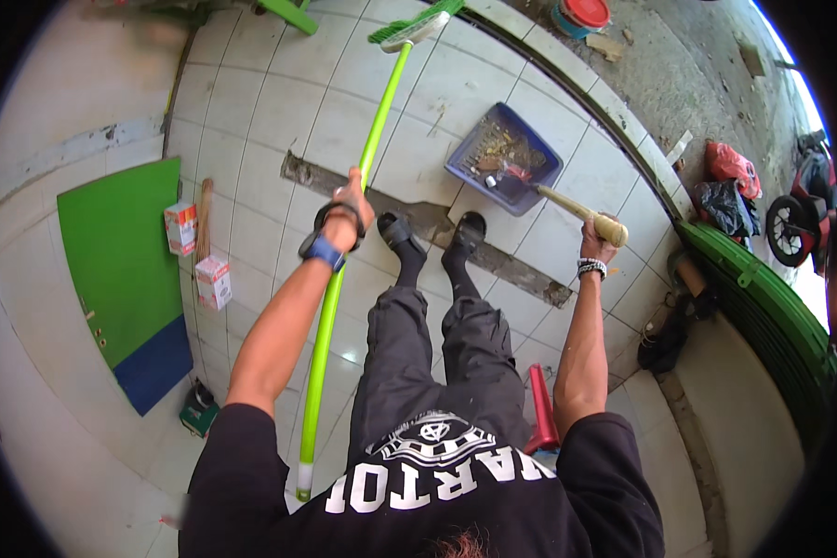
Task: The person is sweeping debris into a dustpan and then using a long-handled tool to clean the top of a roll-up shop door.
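Observation:
My left hand (352,206) is closed round the bright green pole of a broom (374,130). The broom's head, white with green bristles, rests on the tiles at the far side. In my right hand (597,245) is the pale handle of a blue dustpan (549,172), its end sticking out past my fist. Dirt and bits of litter (502,149) lie in the pan. The pan is at or near floor level, right of the broom and ahead of my feet; whether it touches the tiles I cannot tell.
A dark broken strip (428,221) crosses the tiles by my sandals. Two small boxes (181,229) stand by the green door (121,251) at left. A red plastic object (542,409) is beside my right leg. Beyond the door track are a bucket (581,15), bags (730,186) and a motorcycle (800,214).

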A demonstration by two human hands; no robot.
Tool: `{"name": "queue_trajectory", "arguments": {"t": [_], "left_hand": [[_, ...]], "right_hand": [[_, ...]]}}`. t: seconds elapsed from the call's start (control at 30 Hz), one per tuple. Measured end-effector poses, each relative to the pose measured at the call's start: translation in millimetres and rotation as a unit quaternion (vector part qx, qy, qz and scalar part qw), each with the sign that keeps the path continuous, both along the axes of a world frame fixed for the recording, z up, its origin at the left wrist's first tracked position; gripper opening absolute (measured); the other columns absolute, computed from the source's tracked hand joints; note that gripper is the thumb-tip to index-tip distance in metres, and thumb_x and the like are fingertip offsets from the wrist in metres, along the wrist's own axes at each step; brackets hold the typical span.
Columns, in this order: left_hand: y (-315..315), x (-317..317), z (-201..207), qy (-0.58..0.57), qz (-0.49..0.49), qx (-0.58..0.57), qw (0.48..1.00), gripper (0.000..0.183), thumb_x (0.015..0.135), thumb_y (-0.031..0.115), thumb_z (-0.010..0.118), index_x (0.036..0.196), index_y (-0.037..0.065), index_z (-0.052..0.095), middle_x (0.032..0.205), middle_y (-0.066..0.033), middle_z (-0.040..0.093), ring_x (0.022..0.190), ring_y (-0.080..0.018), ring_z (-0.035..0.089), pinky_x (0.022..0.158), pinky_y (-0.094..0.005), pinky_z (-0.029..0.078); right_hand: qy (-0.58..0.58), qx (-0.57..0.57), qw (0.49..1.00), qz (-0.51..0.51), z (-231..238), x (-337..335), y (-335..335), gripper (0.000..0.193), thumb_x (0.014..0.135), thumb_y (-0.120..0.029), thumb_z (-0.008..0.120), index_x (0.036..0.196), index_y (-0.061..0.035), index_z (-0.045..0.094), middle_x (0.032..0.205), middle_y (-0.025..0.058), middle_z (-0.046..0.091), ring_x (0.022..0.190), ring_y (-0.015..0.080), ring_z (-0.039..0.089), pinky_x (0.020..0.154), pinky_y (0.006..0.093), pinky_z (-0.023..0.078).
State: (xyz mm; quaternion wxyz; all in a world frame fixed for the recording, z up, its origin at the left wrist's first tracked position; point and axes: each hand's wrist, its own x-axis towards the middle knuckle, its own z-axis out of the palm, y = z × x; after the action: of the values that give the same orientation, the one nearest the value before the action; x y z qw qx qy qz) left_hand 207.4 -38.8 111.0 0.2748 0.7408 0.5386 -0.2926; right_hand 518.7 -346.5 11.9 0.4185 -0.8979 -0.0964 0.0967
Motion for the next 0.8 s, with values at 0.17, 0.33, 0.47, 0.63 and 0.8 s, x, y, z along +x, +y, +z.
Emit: {"name": "queue_trajectory", "arguments": {"t": [0.17, 0.33, 0.47, 0.63, 0.8], "left_hand": [[25.8, 56.8, -52.6, 0.027, 0.038, 0.027, 0.999, 0.053, 0.083, 0.019, 0.042, 0.128, -0.002, 0.024, 0.096, -0.0299, 0.055, 0.093, -0.0394, 0.055, 0.075, -0.0445, 0.046], [-56.6, 34.8, 13.5, 0.033, -0.12, -0.163, 0.979, 0.045, 0.073, 0.005, 0.044, 0.115, 0.0, 0.031, 0.089, -0.0307, 0.055, 0.085, -0.0441, 0.055, 0.069, -0.0497, 0.045], [-52.7, -21.4, 76.0, -0.03, -0.072, -0.151, 0.985, 0.056, 0.071, 0.012, 0.049, 0.122, 0.005, 0.027, 0.076, -0.0267, 0.057, 0.072, -0.042, 0.057, 0.063, -0.048, 0.045], [8.4, -67.8, 73.1, 0.018, -0.018, -0.017, 1.0, 0.057, 0.071, 0.008, 0.051, 0.123, 0.002, 0.026, 0.083, -0.0287, 0.057, 0.077, -0.0444, 0.055, 0.068, -0.0498, 0.045], [76.9, -67.4, -1.5, 0.111, 0.062, -0.029, 0.991, 0.057, 0.073, 0.008, 0.044, 0.125, 0.004, 0.024, 0.068, -0.0211, 0.058, 0.06, -0.0312, 0.059, 0.052, -0.0421, 0.046]], "right_hand": [[0.035, 0.012, 0.997, -0.063, -12.9, 0.8, 27.4, 0.03, 0.068, -0.02, 0.069, 0.089, -0.004, 0.056, 0.078, 0.0052, 0.06, 0.074, 0.0127, 0.058, 0.07, 0.0272, 0.047], [0.004, -0.018, 0.996, -0.084, -4.8, 11.7, 34.8, 0.027, 0.067, -0.023, 0.069, 0.085, -0.0061, 0.057, 0.073, 0.0067, 0.061, 0.068, 0.0164, 0.059, 0.066, 0.0301, 0.047], [0.069, -0.017, 0.99, -0.118, -19.1, 8.6, 34.8, 0.026, 0.066, -0.023, 0.068, 0.085, -0.0075, 0.056, 0.072, 0.0058, 0.06, 0.068, 0.0162, 0.058, 0.065, 0.0297, 0.047], [0.038, -0.007, 0.999, -0.023, 3.8, 9.5, 27.3, 0.023, 0.071, -0.021, 0.068, 0.087, -0.01, 0.054, 0.072, 0.0037, 0.058, 0.07, 0.012, 0.057, 0.066, 0.0268, 0.046], [0.051, -0.044, 0.997, 0.032, 11.8, 7.6, 41.1, 0.025, 0.071, -0.02, 0.067, 0.09, -0.0104, 0.053, 0.074, 0.0041, 0.061, 0.07, 0.0125, 0.058, 0.066, 0.0266, 0.047]]}}
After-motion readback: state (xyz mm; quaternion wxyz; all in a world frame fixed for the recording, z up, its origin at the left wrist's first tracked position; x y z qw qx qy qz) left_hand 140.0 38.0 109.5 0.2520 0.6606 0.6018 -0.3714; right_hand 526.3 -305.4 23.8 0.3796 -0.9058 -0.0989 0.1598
